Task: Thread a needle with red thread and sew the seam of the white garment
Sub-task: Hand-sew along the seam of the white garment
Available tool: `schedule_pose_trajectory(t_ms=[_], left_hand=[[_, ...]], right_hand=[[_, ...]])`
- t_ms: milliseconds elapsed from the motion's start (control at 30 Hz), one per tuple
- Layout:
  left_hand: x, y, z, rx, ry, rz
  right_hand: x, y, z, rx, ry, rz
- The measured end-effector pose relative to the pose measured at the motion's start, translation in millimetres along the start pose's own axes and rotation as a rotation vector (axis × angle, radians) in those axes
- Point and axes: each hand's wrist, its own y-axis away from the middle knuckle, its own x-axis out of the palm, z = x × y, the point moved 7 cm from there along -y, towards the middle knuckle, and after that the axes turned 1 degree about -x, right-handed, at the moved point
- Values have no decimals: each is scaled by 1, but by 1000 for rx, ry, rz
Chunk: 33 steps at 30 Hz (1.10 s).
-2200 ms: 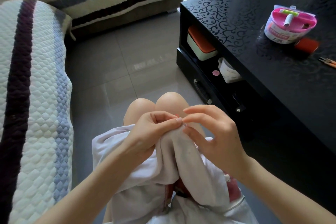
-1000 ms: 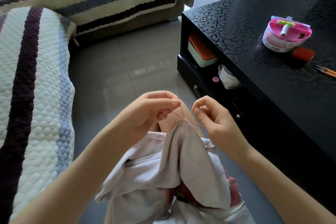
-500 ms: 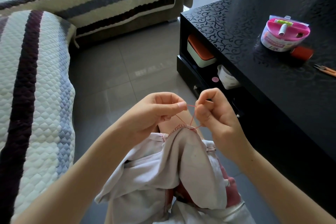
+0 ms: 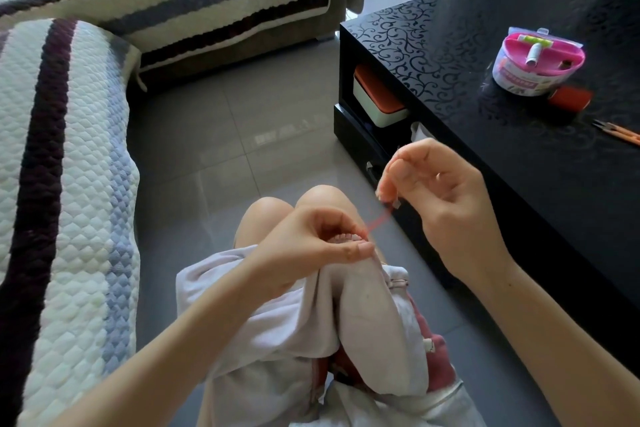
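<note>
Too small to tell: needle, within pinch of right hand (image 4: 446, 204). Blurred streak only: red thread (image 4: 379, 219) (centre of frame). Part of seam (image 4: 346, 237) hidden under left hand (image 4: 311, 246). Cut by bottom edge: white garment (image 4: 374, 340); by right edge: snips (image 4: 620, 130), bench (image 4: 519, 166).

A pink tub (image 4: 538, 68) stood near the black tabletop's (image 4: 519, 191) right edge, with orange snips (image 4: 620, 130) at that edge. An orange-lidded box (image 4: 377, 97) sat beneath.
</note>
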Motion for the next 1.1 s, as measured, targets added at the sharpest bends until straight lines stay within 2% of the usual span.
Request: schedule_pose_trajectory(t_ms=[67, 200, 300, 633, 933, 1100], left_hand=[[-2, 2, -1, 2, 26, -24], [-8, 2, 7, -59, 64, -45], [-10, 3, 11, -89, 57, -56], [-9, 7, 21, -196, 45, -58], [-12, 9, 25, -229, 26, -70], [-16, 13, 30, -229, 61, -21]], right_hand=[[-7, -6, 0, 25, -34, -42], [-8, -23, -9, 226, -359, -23], [-11, -43, -13, 306, -509, -30], [-26, -99, -14, 314, -652, -186], [-41, -108, -7, 224, -534, -192], [-41, -80, -18, 146, -222, -137]])
